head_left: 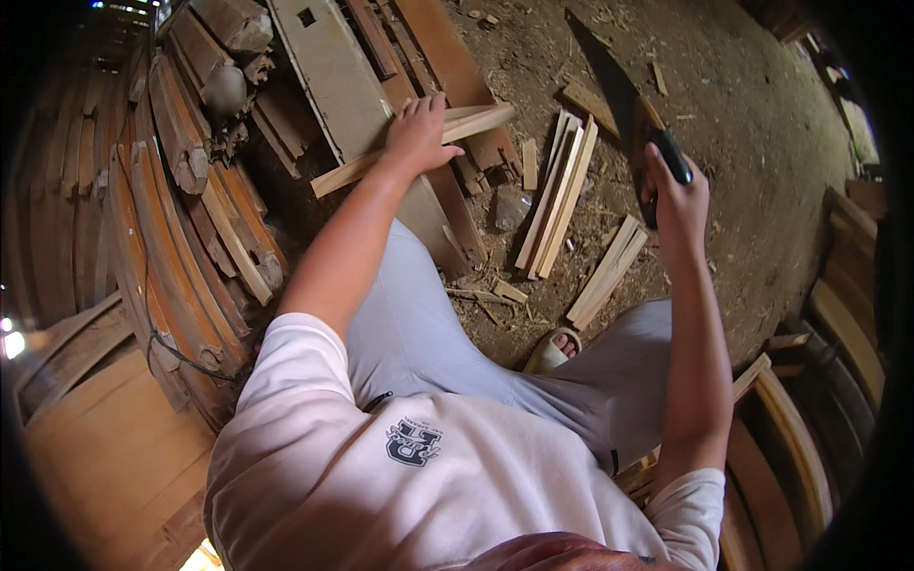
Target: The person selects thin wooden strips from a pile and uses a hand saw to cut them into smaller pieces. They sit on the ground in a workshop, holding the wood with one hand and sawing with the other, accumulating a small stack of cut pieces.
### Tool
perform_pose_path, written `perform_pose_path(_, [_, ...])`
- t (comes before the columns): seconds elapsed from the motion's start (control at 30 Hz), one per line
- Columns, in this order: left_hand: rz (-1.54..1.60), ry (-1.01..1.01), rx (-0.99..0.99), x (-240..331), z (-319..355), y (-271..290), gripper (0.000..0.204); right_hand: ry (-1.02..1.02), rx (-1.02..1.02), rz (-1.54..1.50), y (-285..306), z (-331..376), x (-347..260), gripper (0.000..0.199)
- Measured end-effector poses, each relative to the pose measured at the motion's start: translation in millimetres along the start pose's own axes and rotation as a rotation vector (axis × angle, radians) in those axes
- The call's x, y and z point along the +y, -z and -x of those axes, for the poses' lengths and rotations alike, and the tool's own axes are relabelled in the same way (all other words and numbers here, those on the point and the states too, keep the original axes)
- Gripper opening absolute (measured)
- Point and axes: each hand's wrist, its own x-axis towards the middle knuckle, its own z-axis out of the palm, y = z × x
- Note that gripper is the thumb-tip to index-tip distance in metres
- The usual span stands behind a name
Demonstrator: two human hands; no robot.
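My left hand (415,141) lies over a pale wooden strip (481,121), its fingers across the top and the thumb on the near side. The strip rests crosswise on long flat boards (347,90). Off to the right, my right hand (678,193) grips the black handle of a handsaw (609,78). Its dark blade points up and away, apart from the strip. Between my hands, several narrow wooden strips (562,195) lie on the ground, with a shorter bundle (606,269) nearer my foot.
Stacked old timbers (157,219) rise on the left, with a dark cord (181,360) hanging over them. A clear plastic bag (509,207) and wood scraps lie on the dirt floor (752,124). More planks (790,438) stand at the lower right, beyond my knee.
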Motion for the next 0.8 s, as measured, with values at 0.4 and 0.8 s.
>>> perform_pose_path(0.4, [0.114,0.055,-0.267,-30.7,4.7,-8.3,0.045,0.091,-0.043,0.173,-86.8,147.8,-44.5,0.014])
perform_pose_path(0.8, [-0.125,-0.093,-0.116,-70.5,9.2,-34.9,0.024,0.154,-0.171,0.246,-106.1,174.1,-25.4,0.014])
